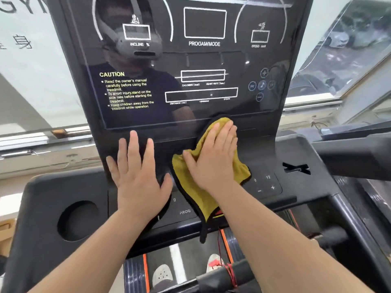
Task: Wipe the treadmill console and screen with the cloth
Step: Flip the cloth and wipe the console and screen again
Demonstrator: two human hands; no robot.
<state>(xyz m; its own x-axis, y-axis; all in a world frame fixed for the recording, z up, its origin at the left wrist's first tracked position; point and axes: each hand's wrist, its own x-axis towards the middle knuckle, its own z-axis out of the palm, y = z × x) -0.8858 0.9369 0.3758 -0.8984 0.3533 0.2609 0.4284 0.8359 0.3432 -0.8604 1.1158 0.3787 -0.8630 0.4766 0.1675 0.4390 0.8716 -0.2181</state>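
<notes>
- The mustard-yellow cloth with a black stitched border (pixel 195 195) lies spread on the middle of the treadmill console. Its upper end touches the lower edge of the screen, and its lower corner hangs over the front edge of the console.
- The right hand (pixel 213 157) rests flat on top of this cloth and presses it against the surface. Its fingers (pixel 222 132) are straight and close together, pointing up toward the screen; they are not curled round the cloth.
- The black plastic treadmill console (pixel 264 153) slopes up from the person to the glossy black screen (pixel 203 60). The screen is dark and carries white printed frames and a yellow "CAUTION" text block (pixel 127 92) on its left part.
- The left hand (pixel 137 174) lies palm down on the console, just beside the cloth but apart from it. Its fingers (pixel 133 149) are straight and spread, and they hold nothing.
- A flat keypad with "9", "12", "+" and "-" (pixel 266 182) shows to the right of the cloth, and a "PROG" label (pixel 185 212) sits between the two wrists.
- A round cup holder (pixel 78 220) is sunk in the left wing of the console.
- Below the console, two light shoes (pixel 161 275) stand on the dark treadmill belt (pixel 175 259), and a thin red cord (pixel 230 273) is wound on a black bar.
</notes>
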